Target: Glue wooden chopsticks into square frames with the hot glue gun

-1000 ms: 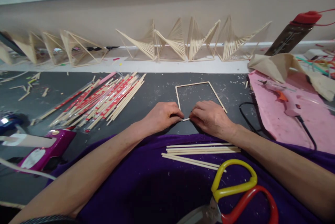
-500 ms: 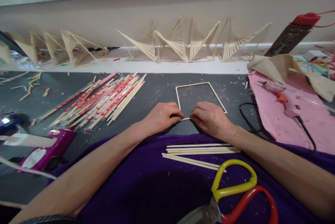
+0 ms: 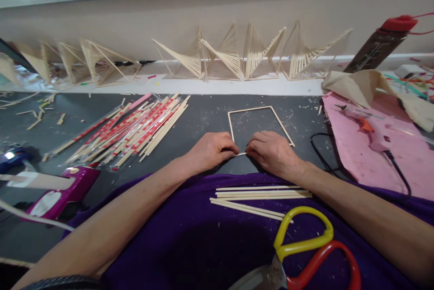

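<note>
While left hand (image 3: 217, 149) and right hand (image 3: 269, 149) are closely pinching a stick (image 3: 241, 154), even pressure is presumably squaring the frame (image 3: 250, 109).

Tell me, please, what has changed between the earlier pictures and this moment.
Nothing has visibly changed: no clear move, and nothing newly grasped or let go. The left hand and right hand stay at the thin stick on the near side of the stick frame; the loose sticks and scissors lie as they were.
</note>
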`<control>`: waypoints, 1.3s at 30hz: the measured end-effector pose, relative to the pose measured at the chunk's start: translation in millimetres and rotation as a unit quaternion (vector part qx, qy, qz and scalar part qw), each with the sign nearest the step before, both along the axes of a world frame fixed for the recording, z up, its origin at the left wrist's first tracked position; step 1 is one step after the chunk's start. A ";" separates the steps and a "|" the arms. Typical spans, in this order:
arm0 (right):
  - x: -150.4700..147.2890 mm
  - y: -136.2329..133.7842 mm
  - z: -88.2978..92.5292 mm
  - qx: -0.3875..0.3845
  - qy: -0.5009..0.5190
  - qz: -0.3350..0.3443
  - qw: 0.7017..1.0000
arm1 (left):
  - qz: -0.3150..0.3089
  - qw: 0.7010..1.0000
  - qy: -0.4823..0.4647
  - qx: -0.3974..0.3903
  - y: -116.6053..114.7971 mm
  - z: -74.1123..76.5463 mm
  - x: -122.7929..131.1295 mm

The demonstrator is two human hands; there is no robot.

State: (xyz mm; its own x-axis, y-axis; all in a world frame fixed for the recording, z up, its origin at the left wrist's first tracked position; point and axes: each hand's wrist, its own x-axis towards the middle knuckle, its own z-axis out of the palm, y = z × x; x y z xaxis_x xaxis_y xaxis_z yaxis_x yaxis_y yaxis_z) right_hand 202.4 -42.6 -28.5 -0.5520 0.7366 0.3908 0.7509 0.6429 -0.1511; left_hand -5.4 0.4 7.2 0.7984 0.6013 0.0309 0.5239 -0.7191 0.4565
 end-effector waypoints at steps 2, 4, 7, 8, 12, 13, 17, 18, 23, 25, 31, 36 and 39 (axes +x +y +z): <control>-0.9 0.7 0.0 0.004 -0.002 -0.001 1.000 | 0.001 1.000 -0.003 -0.001 0.2 -0.6 0.0; -1.6 1.3 -0.3 0.008 -0.001 0.000 1.000 | 0.003 1.000 -0.007 -0.001 0.4 -1.3 0.0; -2.1 2.0 -0.8 0.010 0.002 0.005 1.000 | 0.005 1.000 -0.008 -0.003 0.5 -1.9 0.1; -2.1 2.1 -0.8 0.009 0.002 0.009 1.000 | 0.005 1.000 -0.007 -0.003 0.5 -1.9 0.2; -2.7 2.7 -1.3 0.006 0.004 0.022 1.000 | 0.004 1.000 -0.007 -0.002 0.0 -1.3 0.9; -3.1 2.8 -1.5 0.009 0.006 0.023 1.000 | 0.004 1.000 -0.006 -0.002 -0.2 -1.1 1.2; -4.3 2.9 -2.4 0.022 0.007 0.017 1.000 | 0.007 1.000 -0.002 -0.002 -0.6 -0.2 2.5; -4.4 2.8 -2.4 0.023 0.007 0.015 1.000 | 0.008 1.000 -0.001 -0.002 -0.6 0.2 2.7; -2.6 1.0 -1.0 0.016 0.009 0.013 1.000 | 0.009 1.000 0.006 -0.006 0.1 3.6 0.0; -1.4 -0.1 -1.3 0.017 0.011 0.013 1.000 | 0.013 1.000 0.005 -0.023 -0.3 4.9 -2.8; 4.0 -5.0 -0.5 0.024 0.040 -0.003 0.999 | 0.065 0.996 -0.027 -0.052 -5.1 4.7 -5.7; 10.2 -9.8 5.4 0.000 0.104 -0.004 0.995 | 0.078 0.996 -0.031 0.001 -7.2 2.0 -1.6; 14.2 -9.2 12.9 -0.015 0.138 -0.004 0.990 | 0.081 0.996 -0.034 0.006 -7.2 0.7 -1.7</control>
State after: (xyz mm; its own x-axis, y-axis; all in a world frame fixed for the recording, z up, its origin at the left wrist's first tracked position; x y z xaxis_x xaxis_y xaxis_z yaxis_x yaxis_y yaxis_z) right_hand 216.7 -51.9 -15.5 -0.4217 0.7543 0.5032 0.6833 0.6292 -0.3704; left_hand -7.2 -6.8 7.9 0.6866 0.7216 0.0892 0.6016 -0.6327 0.4876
